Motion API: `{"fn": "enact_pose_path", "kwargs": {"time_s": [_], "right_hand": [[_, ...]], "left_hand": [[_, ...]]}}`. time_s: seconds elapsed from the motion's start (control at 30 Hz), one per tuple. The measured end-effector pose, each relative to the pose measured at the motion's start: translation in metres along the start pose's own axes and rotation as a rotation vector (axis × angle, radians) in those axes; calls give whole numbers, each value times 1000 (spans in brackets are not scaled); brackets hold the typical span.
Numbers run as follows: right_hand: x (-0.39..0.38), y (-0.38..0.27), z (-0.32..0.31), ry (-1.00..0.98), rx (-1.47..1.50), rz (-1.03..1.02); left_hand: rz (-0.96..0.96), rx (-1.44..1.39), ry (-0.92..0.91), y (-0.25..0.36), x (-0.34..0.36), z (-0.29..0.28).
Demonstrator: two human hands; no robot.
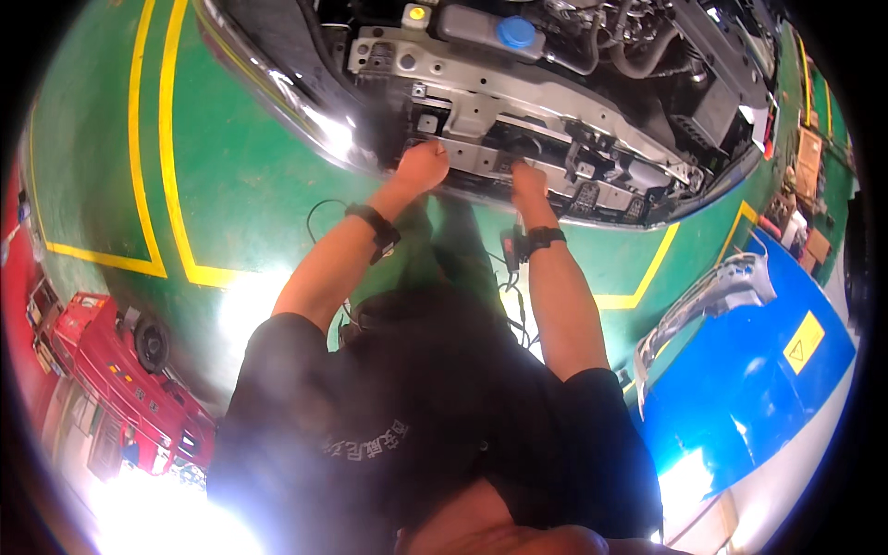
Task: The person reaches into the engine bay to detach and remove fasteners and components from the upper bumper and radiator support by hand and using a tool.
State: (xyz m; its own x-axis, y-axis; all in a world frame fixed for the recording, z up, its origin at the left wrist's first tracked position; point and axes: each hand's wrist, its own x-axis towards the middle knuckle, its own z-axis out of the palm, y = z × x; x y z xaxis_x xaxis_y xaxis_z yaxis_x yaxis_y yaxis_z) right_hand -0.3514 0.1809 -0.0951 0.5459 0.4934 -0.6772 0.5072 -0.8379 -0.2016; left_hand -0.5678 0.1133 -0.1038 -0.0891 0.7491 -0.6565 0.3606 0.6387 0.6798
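Note:
A car's front end lies in front of me with its hood up and the engine bay showing. My left hand (425, 166) is closed like a fist against the lower metal crossbeam (472, 157), near the left headlight side. What its fingers hold, if anything, is hidden. Farther right along the same beam is my right hand (530, 183), its fingers curled in at the beam's lower part; what lies inside them cannot be made out. Above both hands runs a wide light-grey upper crossmember (504, 88). Dark bands circle both wrists.
Behind the crossmember sits a coolant tank (467, 26) with a blue cap (516, 32). A blue panel (749, 370) with a yellow warning label stands at right, a silver part beside it. A red tool cart (129, 370) is at left. Thin cables hang near my waist.

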Motion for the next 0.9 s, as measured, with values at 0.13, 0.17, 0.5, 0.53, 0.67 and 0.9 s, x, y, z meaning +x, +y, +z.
{"fn": "enact_pose_path", "kwargs": {"time_s": [0.13,0.17,0.5,0.53,0.67,0.9], "right_hand": [[-4,12,-22,-257,348,121],[-8,16,-32,-379,503,167],[-2,106,-154,-420,1080,230],[1,113,-165,-392,1086,215],[28,143,-194,-291,849,-27],[103,141,-174,113,190,-348]], "left_hand": [[-237,-663,-402,29,-4,-1],[-151,-428,-360,39,-4,4],[730,765,-15,80,7,107],[756,891,54,78,10,115],[795,1011,117,76,21,130],[721,1104,35,90,24,130]]}}
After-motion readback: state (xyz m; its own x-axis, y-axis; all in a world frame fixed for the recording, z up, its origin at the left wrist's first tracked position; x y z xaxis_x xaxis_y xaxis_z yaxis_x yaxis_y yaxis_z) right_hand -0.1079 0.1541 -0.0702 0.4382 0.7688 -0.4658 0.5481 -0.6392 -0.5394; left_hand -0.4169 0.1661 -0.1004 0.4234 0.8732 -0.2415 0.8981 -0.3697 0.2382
